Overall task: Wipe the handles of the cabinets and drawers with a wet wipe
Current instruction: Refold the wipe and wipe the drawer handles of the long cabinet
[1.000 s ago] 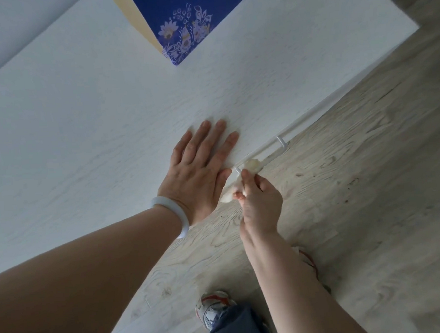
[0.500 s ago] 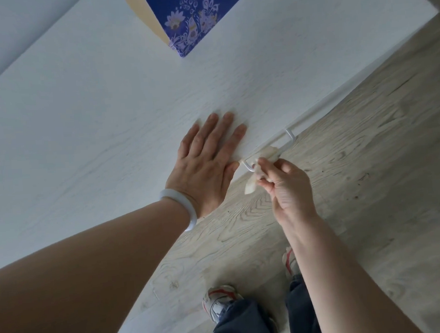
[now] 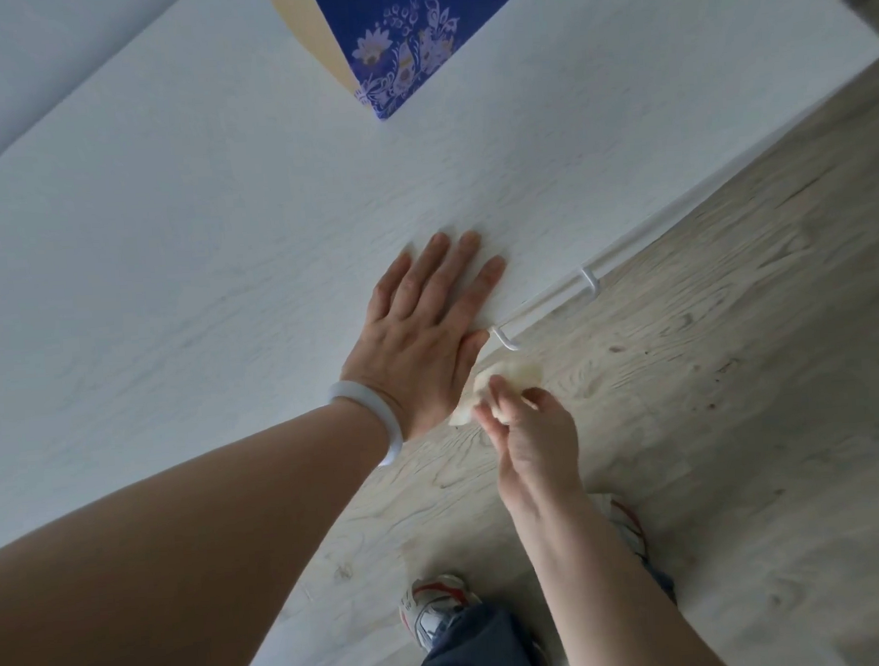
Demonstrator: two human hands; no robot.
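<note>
**Wipe lifted clear of the handle, more handles unseen**

Pulled back since half a second ago: right hand (image 3: 528, 430) and wet wipe (image 3: 507, 380), then on the handle (image 3: 546, 303), now just near of it and not touching. Pinches the crumpled wipe between thumb and fingertips, fingers curled round it. Left hand (image 3: 427, 333) lies flat, fingers straight and slightly spread, pressed on the white cabinet top (image 3: 191, 255), thumb close to the handle's left post; a pale bangle (image 3: 376, 419) sits at the wrist.

Progress, as a judgement: this handle probably wiped or nearly so, bare along its whole length with the wipe off it. Cannot tell how many other cabinet or drawer handles exist, or whether any are done; only this one shows. Likely left: a last pass here or a move to the next handle.

Surface: white, faintly wood-grained worktop, seen steeply from above, with a blue flowered box (image 3: 409, 41) at its far edge. Thin white bar handle stands off the front edge on two posts. Below, pale grey wood-look floor (image 3: 715, 419) with a few dark specks, and the person's sneakers (image 3: 434, 611) and dark trouser leg at the near edge. Plain light wall far left.
</note>
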